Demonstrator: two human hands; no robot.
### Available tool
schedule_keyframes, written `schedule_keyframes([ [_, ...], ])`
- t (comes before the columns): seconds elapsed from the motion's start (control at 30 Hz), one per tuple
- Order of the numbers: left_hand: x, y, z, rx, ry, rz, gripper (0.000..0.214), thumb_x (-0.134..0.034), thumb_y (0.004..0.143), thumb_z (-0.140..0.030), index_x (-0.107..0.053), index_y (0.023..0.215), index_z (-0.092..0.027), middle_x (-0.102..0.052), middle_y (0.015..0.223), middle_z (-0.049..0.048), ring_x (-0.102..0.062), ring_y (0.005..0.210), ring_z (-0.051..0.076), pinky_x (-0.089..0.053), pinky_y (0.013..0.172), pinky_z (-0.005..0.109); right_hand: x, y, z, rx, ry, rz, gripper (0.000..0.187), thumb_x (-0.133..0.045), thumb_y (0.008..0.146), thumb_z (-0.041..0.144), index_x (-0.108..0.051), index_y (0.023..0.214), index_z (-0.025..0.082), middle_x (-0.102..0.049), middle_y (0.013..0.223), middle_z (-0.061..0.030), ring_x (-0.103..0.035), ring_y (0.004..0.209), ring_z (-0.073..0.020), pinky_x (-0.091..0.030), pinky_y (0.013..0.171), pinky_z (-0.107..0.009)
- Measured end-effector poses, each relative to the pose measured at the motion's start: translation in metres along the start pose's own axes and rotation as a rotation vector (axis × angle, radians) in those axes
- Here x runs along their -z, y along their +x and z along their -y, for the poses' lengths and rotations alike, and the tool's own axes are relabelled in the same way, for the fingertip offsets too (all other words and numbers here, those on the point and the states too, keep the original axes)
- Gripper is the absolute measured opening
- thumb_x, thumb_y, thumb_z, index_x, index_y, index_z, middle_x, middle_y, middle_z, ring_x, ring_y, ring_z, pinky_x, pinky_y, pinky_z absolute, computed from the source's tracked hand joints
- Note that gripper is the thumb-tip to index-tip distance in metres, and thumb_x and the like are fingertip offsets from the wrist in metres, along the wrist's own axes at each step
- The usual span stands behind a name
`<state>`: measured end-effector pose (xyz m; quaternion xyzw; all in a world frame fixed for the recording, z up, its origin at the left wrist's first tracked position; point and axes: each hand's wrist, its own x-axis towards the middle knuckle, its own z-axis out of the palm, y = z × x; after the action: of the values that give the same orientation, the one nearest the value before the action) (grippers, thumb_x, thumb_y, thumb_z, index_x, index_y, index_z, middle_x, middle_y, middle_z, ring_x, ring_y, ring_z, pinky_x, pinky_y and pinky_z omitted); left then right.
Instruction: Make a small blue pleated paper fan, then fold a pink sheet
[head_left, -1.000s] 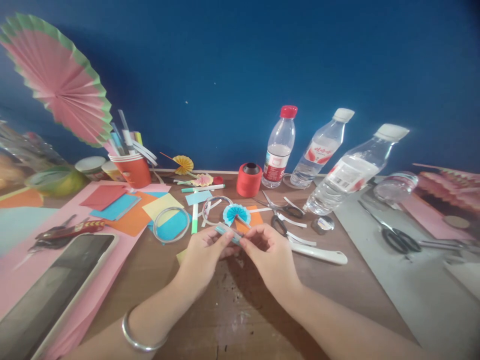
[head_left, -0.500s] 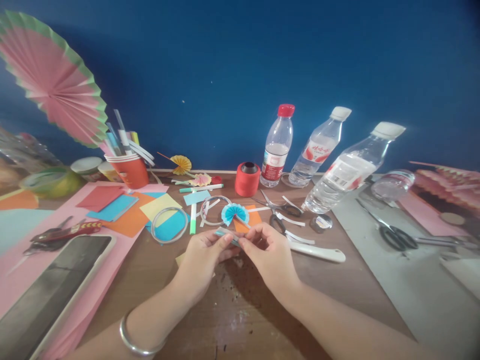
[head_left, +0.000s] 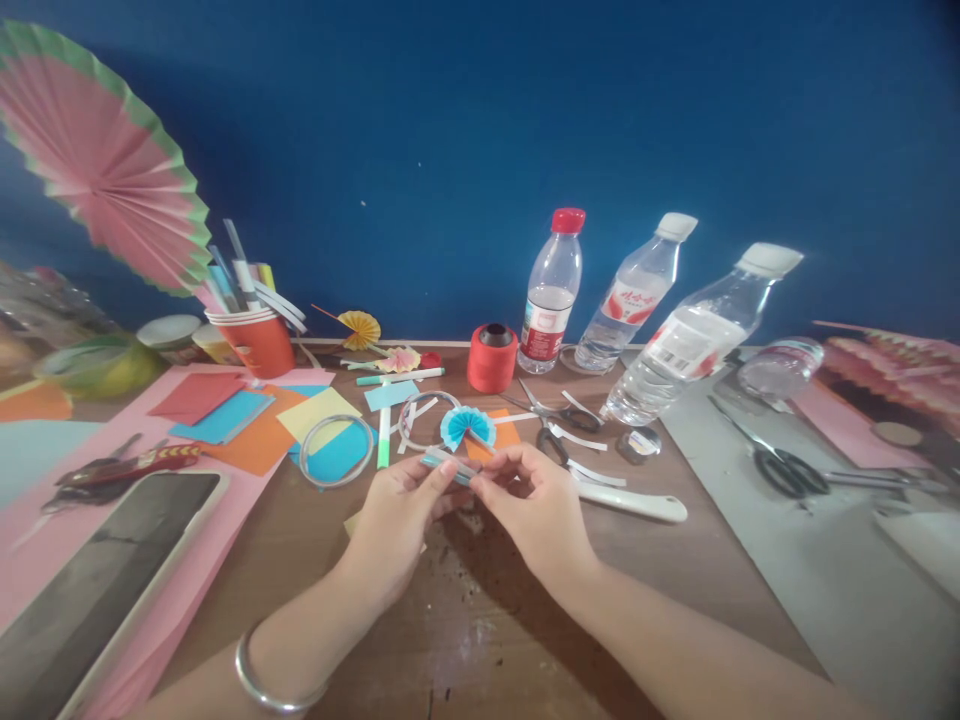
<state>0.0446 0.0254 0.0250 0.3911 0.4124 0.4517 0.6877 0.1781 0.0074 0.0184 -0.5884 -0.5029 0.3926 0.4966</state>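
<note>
Between the fingertips of both hands is a small, narrow piece of light blue folded paper (head_left: 448, 464), held above the table. My left hand (head_left: 401, 515) pinches its left part, with the thumb on top. At the right end, my right hand (head_left: 536, 505) has thumb and fingers closed on the same piece. Just beyond the fingers lies a small blue pleated paper fan (head_left: 468, 427) with a thin stick, partly over an orange paper square (head_left: 504, 432). The fingers hide part of the folded paper.
Beyond the hands are a red tape roll (head_left: 492, 362), black-handled scissors (head_left: 555, 420), a white-handled tool (head_left: 637, 502) and white paper strips. Water bottles (head_left: 553, 290) stand at the back right. Wire coils (head_left: 337, 452), coloured papers, a phone (head_left: 112, 580) and a red cup (head_left: 259, 342) lie leftward.
Both hands keep hold of the folded paper, which has tilted slightly flatter. The whole view has shifted a little; the things on the table stay where they were.
</note>
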Motion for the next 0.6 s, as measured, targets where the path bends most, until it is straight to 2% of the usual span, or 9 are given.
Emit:
schedule_keyframes([
  [0.2, -0.0002, 0.0004, 0.002, -0.038, -0.041, -0.051, 0.017, -0.061, 0.075, -0.028, -0.065, 0.08, -0.013, -0.068, 0.088, 0.0076, -0.062, 0.085, 0.021, -0.051, 0.079, 0.035, -0.0004, 0.0002, -0.0004, -0.025, 0.048, 0.019, 0.011, -0.061, 0.067, 0.023, -0.056, 0.074, 0.017, -0.062, 0.069, -0.0008, -0.056, 0.062, -0.0133, -0.045, 0.058, -0.025],
  [0.37, -0.0002, 0.0001, 0.0017, -0.014, -0.004, -0.094, 0.022, -0.065, 0.07, -0.03, -0.067, 0.084, -0.013, -0.069, 0.085, 0.0072, -0.063, 0.081, 0.02, -0.051, 0.078, 0.035, -0.001, 0.0009, -0.0011, -0.032, 0.037, 0.018, 0.01, -0.06, 0.067, 0.024, -0.055, 0.072, 0.018, -0.06, 0.065, 0.0004, -0.054, 0.058, -0.0123, -0.044, 0.055, -0.023],
  [0.6, 0.0, 0.0012, 0.0008, 0.0, -0.019, -0.061, 0.022, -0.064, 0.072, -0.029, -0.066, 0.085, -0.012, -0.069, 0.083, 0.0083, -0.064, 0.079, 0.02, -0.051, 0.077, 0.034, -0.0014, 0.0017, -0.0041, -0.058, 0.015, 0.017, 0.013, -0.061, 0.067, 0.028, -0.054, 0.069, 0.018, -0.058, 0.061, 0.0013, -0.052, 0.055, -0.0117, -0.042, 0.052, -0.023],
])
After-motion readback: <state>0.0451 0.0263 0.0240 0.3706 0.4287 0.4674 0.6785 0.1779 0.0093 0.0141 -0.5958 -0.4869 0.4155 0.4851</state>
